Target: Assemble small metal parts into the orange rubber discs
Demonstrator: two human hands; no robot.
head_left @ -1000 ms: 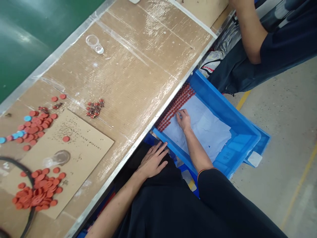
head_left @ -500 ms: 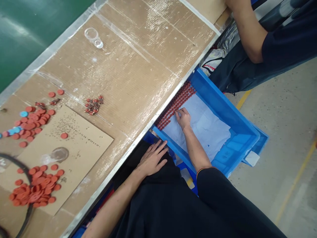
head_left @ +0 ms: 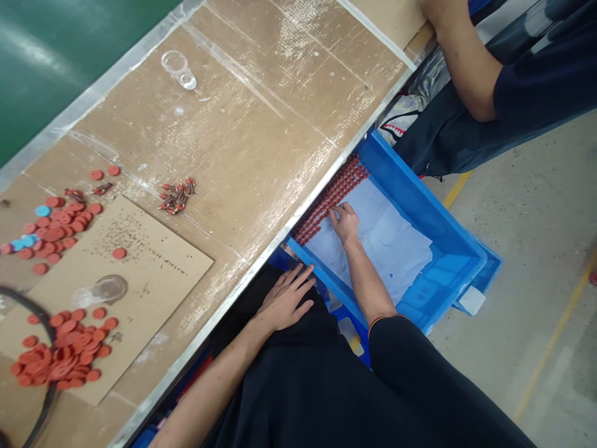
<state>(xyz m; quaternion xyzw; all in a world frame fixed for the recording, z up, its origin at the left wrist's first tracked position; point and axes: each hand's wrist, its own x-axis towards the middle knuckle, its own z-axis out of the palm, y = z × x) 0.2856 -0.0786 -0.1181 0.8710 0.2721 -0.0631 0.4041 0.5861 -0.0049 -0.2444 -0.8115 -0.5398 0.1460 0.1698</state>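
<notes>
Blue plastic crate sits just below the edge of the worktop, with a second blue crate showing beneath it, and a crumpled white paper sheet lines its floor. Packed rows of small red parts run along the crate's upper left side, lying on the paper. My right hand is inside the crate, its fingers bunched narrowly and pressed against the edge of those rows; I can't tell whether they pinch a single piece. My left hand lies open on my dark clothing, just beside the crate's near corner, fingers spread wide and holding nothing. Up on the worktop, left of the crate, lies a small heap of red-tipped pins. Toward the lower left of the frame, a pile of red discs lies on a cardboard sheet. Another person's forearm rests at the upper right.
</notes>
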